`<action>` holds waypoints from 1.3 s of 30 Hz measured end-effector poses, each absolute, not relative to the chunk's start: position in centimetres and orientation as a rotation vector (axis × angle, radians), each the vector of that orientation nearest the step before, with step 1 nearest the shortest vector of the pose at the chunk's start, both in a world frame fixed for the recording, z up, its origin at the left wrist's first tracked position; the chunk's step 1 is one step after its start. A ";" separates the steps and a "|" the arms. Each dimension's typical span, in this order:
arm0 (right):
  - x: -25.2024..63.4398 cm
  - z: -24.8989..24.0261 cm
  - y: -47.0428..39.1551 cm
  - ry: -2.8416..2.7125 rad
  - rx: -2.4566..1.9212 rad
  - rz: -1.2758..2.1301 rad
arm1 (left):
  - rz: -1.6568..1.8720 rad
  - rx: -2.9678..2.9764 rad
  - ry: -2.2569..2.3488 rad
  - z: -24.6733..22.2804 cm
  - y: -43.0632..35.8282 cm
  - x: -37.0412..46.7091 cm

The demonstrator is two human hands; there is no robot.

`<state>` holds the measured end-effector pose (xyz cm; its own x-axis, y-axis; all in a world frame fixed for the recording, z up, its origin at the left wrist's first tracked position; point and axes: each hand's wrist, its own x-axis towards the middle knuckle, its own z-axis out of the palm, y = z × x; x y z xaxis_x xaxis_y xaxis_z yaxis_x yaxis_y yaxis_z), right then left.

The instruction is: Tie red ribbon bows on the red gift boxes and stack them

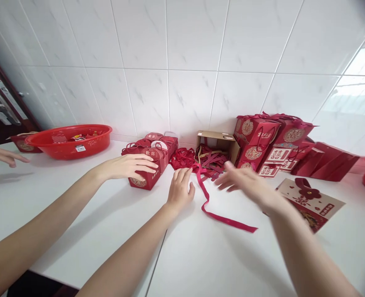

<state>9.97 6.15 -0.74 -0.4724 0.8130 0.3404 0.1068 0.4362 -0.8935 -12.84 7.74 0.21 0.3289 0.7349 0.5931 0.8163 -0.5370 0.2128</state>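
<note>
My left hand (180, 186) rests low over the white table, fingers stretched forward and thumb apart. Its fingertips are at the upper end of a loose red ribbon (206, 198), beside a heap of red ribbons (183, 158); whether they touch it I cannot tell. Slightly blurred, my right hand (246, 181) hovers above the table, fingers extended and nothing in it. It is between the ribbon and a cream-and-red printed gift bag (323, 200). An opened cardboard box (217, 135) lies behind, with dark red ribbon strips (213, 161) spilling out.
A co-worker's hand (129, 165) lies on a red gift box (151, 179) left of mine; another person's hand (5, 154) enters far left. A red plastic basket (74, 152) holds small packets. Red gift boxes (259, 134) are stacked right, beside dark red bags (331, 163). Tiled wall (191, 99) behind.
</note>
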 end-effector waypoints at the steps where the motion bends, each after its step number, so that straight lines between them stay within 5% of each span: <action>1: 10.8 -0.6 6.2 -1.744 -0.781 1.183 | -1.017 -2.411 -1.424 -0.7 7.5 -11.3; 7: 16.0 0.1 6.6 -1.005 -0.751 1.598 | -1.092 -2.321 -1.239 -5.2 6.6 -3.4; 26: 26.1 6.8 5.9 -0.459 -0.589 1.038 | -1.065 -2.135 -1.509 -7.9 7.7 -2.6; 39: 26.2 9.4 1.2 -0.841 -0.482 0.729 | -1.206 -1.957 -1.493 -5.6 4.5 -6.5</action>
<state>26.22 1.24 9.39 0.4531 0.7416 0.4947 -0.3837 0.6631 -0.6427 -6.51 4.53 -5.63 0.0582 0.5754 0.8158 0.9186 -0.3509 0.1820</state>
